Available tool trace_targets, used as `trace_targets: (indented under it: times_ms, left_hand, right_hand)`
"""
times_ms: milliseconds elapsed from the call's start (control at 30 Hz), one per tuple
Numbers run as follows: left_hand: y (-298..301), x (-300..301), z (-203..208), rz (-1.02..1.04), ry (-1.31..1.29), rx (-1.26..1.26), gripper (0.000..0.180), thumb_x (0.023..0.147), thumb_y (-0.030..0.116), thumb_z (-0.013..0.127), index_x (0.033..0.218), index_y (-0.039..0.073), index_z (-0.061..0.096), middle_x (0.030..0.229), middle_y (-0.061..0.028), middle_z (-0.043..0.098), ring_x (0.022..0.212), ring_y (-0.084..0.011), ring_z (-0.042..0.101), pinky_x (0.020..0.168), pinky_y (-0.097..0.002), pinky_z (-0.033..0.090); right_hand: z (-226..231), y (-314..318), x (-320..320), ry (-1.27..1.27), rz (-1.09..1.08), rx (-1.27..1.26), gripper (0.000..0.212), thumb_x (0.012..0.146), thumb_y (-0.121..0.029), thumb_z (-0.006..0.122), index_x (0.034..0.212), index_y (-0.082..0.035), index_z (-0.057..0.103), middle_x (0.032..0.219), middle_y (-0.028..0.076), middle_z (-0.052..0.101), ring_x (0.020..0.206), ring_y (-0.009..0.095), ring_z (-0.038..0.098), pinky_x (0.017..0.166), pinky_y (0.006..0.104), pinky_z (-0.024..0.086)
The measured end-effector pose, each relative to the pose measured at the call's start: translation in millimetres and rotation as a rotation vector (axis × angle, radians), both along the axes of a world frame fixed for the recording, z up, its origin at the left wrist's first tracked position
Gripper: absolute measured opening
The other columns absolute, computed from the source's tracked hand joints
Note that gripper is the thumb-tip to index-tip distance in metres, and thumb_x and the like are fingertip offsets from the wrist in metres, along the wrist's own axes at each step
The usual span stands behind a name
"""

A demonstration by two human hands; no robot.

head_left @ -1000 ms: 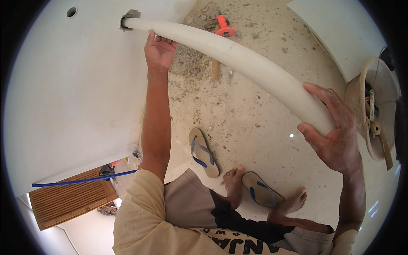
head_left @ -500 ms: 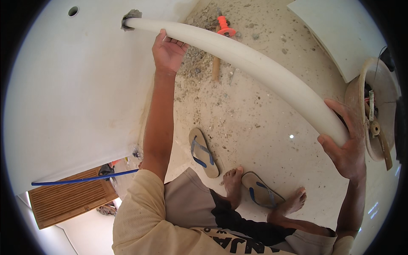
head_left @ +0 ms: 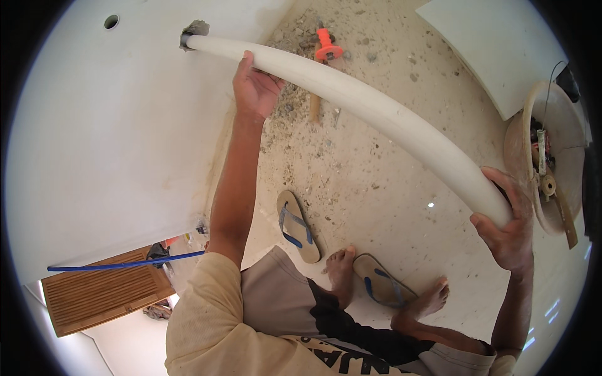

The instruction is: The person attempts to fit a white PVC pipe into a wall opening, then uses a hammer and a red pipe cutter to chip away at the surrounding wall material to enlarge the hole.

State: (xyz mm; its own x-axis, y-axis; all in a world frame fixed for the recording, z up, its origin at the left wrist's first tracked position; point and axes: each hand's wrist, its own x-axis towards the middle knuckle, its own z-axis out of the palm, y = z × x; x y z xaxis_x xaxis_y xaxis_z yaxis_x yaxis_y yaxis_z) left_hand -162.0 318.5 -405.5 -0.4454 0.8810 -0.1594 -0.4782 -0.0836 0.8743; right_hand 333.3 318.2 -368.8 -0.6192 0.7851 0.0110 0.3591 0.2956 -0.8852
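A long white plastic pipe [head_left: 376, 111] slants across in front of me, looking bent in this wide view. Its far end meets a rough, broken-out hole [head_left: 197, 27] in the white wall at the upper left, where a dark grey rim shows; how deep it sits I cannot tell. My left hand [head_left: 256, 88] supports the pipe from below near that end, thumb on the near side, fingers partly hidden behind it. At the near end, my right hand [head_left: 509, 222] is wrapped around the pipe, its palm against the pipe's end.
Rubble and a chisel with an orange hand guard [head_left: 327, 47] lie below the pipe, beside a wooden handle [head_left: 315, 108]. A bucket of tools [head_left: 522, 135] stands at right, near a white panel [head_left: 495, 50]. Flip-flops [head_left: 298, 227] lie by my feet. A round hole [head_left: 111, 22] pierces the wall.
The view has shifted slightly. My right hand and the pipe's near end have come a little toward me. Both hands keep their hold on the pipe.
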Motion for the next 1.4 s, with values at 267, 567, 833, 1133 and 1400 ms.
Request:
trace_targets:
  times_ms: [267, 567, 833, 1133, 1400]
  left_hand:
    - [14.6, -37.8, 11.1, 0.129, -0.073, 0.016, 0.056, 0.097, 0.042, 0.059, 0.124, -0.006, 0.047, 0.121, -0.014, 0.056, 0.115, -0.0281, 0.055, 0.096, -0.0428, 0.047]
    - [18.1, -43.2, 14.0, 0.139, -0.03, 0.1, 0.051, 0.099, 0.04, 0.057, 0.122, -0.004, 0.049, 0.121, -0.0146, 0.057, 0.118, -0.0289, 0.054, 0.101, -0.0442, 0.046]
    - [17.2, -68.6, 16.9, 0.112, -0.034, 0.076, 0.055, 0.101, 0.04, 0.051, 0.129, -0.006, 0.043, 0.131, -0.0187, 0.052, 0.122, -0.0314, 0.051, 0.103, -0.0462, 0.044]
    - [13.3, -56.4, 17.3, 0.141, -0.071, 0.063, 0.056, 0.102, 0.039, 0.05, 0.133, -0.007, 0.039, 0.133, -0.0206, 0.05, 0.124, -0.0318, 0.049, 0.102, -0.0459, 0.043]
    - [15.2, -55.8, 13.8, 0.134, -0.146, 0.074, 0.054, 0.1, 0.035, 0.053, 0.131, -0.007, 0.043, 0.132, -0.0191, 0.053, 0.127, -0.0325, 0.049, 0.111, -0.0467, 0.039]
  right_hand:
    - [14.2, 8.6, -49.1, -0.029, 0.049, 0.0, 0.064, 0.071, -0.006, 0.073, 0.132, -0.005, 0.055, 0.119, 0.014, 0.06, 0.109, 0.025, 0.06, 0.094, 0.0394, 0.049]
    - [32.5, 10.1, -53.4, 0.046, 0.033, 0.193, 0.06, 0.07, -0.002, 0.071, 0.128, -0.005, 0.058, 0.114, 0.016, 0.062, 0.102, 0.028, 0.063, 0.09, 0.0389, 0.051]
    - [35.9, 10.6, -82.7, 0.045, 0.059, 0.166, 0.058, 0.071, -0.001, 0.073, 0.127, -0.005, 0.059, 0.115, 0.014, 0.063, 0.105, 0.026, 0.063, 0.092, 0.0386, 0.052]
    - [41.9, 14.7, -79.7, 0.001, 0.027, 0.197, 0.058, 0.072, -0.003, 0.075, 0.129, -0.009, 0.061, 0.116, 0.011, 0.065, 0.106, 0.025, 0.063, 0.095, 0.0381, 0.052]
    - [35.7, 16.5, -80.9, 0.011, 0.018, 0.087, 0.06, 0.073, -0.003, 0.075, 0.131, -0.009, 0.058, 0.116, 0.012, 0.064, 0.106, 0.024, 0.063, 0.091, 0.0381, 0.054]
